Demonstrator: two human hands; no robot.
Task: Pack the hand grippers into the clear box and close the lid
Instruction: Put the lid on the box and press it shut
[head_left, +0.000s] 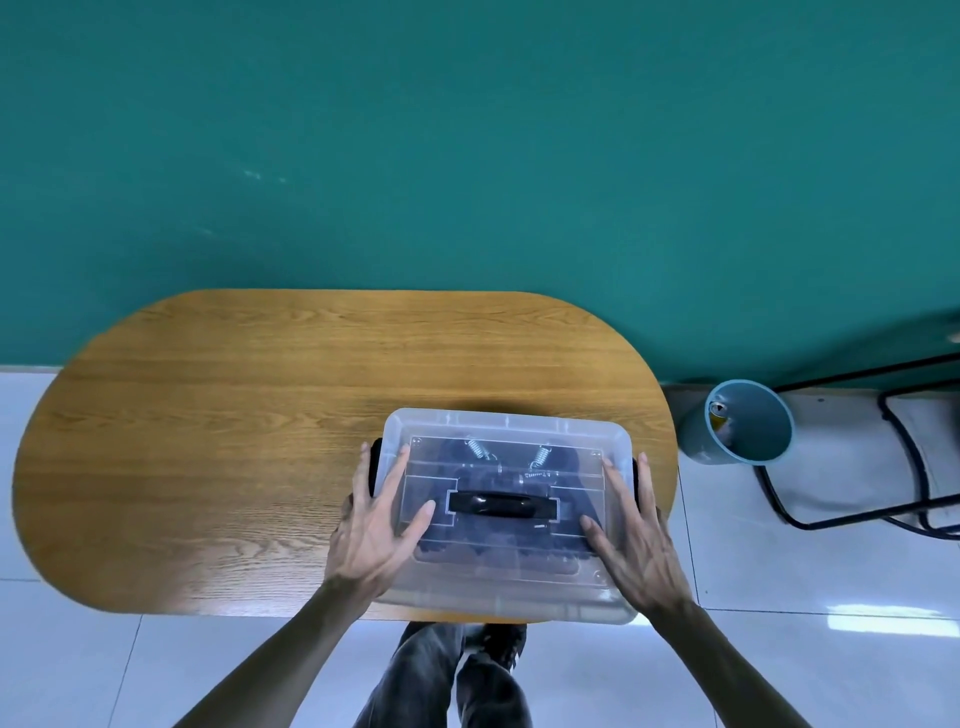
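The clear box (506, 592) stands at the table's near right edge with its lid (498, 423) on top and a black carry handle (503, 505) in the lid's middle. Through the plastic I see dark hand grippers (511, 460) with metal springs. My left hand (376, 525) lies flat on the lid's left end, fingers straight and spread, some reaching over the side by a black latch (375, 448). My right hand (636, 530) lies flat on the lid's right end in the same way.
The oval wooden table (234, 441) extends left and back of the box, against a green wall. A blue bin (743, 423) stands on the floor at the right, beside a black metal frame (857, 467). My legs show below the table edge.
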